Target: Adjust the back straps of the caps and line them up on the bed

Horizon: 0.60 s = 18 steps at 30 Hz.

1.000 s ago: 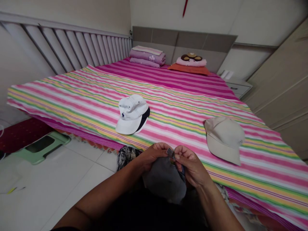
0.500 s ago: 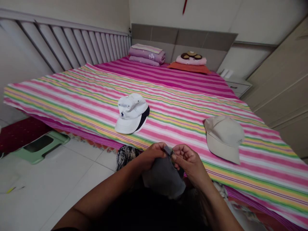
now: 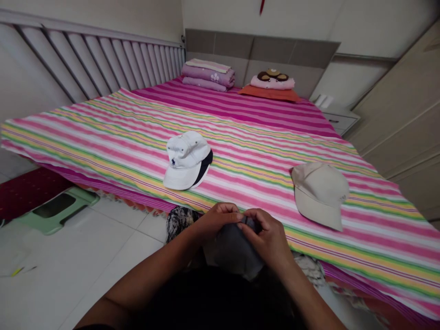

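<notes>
A dark grey cap rests in my lap at the bed's near edge, its strap end up between my fingers. My left hand pinches the cap's strap edge from the left. From the right, my right hand grips the same strap with thumb and forefinger, the fingertips of both hands almost meeting. The strap's fastening is mostly covered by the fingers. On the bed beyond lies a white cap with a small dark logo, over a dark navy brim. To the right sits a beige cap, brim toward me.
A striped sheet covers the near part of the bed. Folded purple bedding and a pink pillow lie by the headboard. A green stool stands on the tiled floor at left; a nightstand is at far right.
My hands have drawn together over the grey cap's strap. The strap end that showed between them is now covered by my fingers. The caps on the bed stay put.
</notes>
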Each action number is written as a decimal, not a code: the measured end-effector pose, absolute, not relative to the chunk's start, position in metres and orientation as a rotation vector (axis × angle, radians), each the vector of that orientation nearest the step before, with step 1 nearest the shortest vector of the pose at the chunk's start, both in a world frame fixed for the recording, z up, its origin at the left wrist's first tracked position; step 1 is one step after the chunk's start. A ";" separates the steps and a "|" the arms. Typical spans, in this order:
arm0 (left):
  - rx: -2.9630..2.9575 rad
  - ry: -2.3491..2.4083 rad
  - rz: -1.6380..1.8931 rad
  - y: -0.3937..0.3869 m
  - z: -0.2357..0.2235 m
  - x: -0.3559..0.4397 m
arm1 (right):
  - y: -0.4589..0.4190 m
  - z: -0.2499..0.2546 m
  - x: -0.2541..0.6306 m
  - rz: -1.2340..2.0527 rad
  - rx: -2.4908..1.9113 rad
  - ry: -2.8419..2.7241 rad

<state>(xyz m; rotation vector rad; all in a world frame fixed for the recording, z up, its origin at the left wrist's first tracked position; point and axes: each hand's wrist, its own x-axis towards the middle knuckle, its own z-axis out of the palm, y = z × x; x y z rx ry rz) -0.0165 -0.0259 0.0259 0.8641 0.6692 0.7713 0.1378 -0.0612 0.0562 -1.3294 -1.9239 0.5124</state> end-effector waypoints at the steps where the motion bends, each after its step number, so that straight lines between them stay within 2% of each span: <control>1: 0.870 0.671 0.774 -0.026 0.027 -0.017 | -0.061 0.055 0.138 0.482 -1.330 -1.926; 18: 0.863 0.567 0.769 -0.020 0.033 -0.025 | -0.066 0.051 0.139 0.427 -1.343 -1.927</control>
